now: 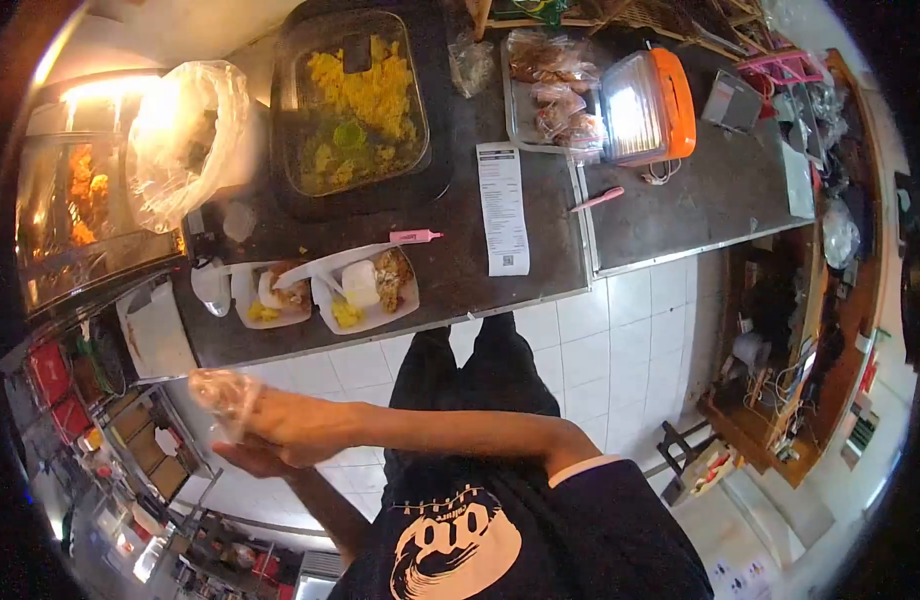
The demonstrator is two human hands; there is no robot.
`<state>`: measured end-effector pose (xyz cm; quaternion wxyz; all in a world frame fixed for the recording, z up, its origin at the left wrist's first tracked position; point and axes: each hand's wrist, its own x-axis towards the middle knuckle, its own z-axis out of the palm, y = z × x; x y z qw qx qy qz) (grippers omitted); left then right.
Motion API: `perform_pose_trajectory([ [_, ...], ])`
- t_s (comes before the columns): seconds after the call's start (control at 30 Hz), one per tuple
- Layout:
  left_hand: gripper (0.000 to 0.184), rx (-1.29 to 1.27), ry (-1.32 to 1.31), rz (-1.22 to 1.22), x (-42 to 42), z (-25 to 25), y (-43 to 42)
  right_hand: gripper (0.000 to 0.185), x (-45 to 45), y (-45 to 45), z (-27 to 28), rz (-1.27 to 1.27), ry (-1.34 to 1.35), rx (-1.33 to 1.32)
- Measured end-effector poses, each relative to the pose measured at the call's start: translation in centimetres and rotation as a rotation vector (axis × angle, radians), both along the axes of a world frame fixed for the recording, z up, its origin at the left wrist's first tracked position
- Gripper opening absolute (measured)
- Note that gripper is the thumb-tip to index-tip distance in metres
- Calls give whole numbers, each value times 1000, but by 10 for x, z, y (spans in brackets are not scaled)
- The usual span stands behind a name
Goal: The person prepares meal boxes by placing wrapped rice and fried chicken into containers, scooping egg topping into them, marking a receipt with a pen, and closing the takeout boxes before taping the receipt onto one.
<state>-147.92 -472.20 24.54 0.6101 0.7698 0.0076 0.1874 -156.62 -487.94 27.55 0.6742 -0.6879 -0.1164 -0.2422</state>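
Note:
My right hand (295, 425) reaches across to the left, past the counter's front edge. Crinkled clear plastic (222, 393) wraps around its fingertips and blurs what lies inside. Just below it, touching or nearly so, is my left hand (255, 460), its fingers partly hidden by the right one. On the counter nearby stand two white takeaway boxes: the left box (270, 322) and the right box (375, 324). Each has yellow rice, something white and a brown fried piece in it. A pink marker (417, 237) lies behind the right box.
A large tub (295, 170) of yellow rice sits at the back beside a clear plastic bag (215, 185) and a lit food warmer (55, 210). Further right are a printed receipt (504, 225), a tray (513, 120) of bagged items, an orange-framed box (672, 105) and another pink marker (600, 199).

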Motion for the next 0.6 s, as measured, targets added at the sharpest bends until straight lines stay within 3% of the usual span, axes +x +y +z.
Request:
perform_pose_trajectory([
  [0.1,61,-335,-121,-255,117,4,24,47,-33,-25,-22,349,177,162],
  [0.2,55,-304,-70,-353,237,-23,55,46,-102,-91,-47,369,808,127],
  [0.23,54,-238,-23,-370,275,-39,66,48,-137,-83,-87,138,870,122],
  [0.27,53,-170,29,-391,313,-57,77,49,-165,-94,-91,-48,977,118],
  [0.33,50,-9,137,-449,380,-105,105,46,-239,-83,-152,-271,1165,91],
  [0.37,49,75,181,-489,401,-125,109,45,-260,-91,-147,-323,1291,313],
  [0.43,46,229,218,-580,425,-165,116,39,-315,-76,-180,-607,1251,723],
  [0.5,44,321,135,-615,406,-196,106,35,-358,-63,-191,-872,1251,913],
  [0.53,42,258,-3,-577,355,-194,81,33,-383,-45,-203,-1007,1291,892],
  [0.6,38,328,225,-348,263,-154,29,30,-453,1,-252,-1141,1462,838],
])
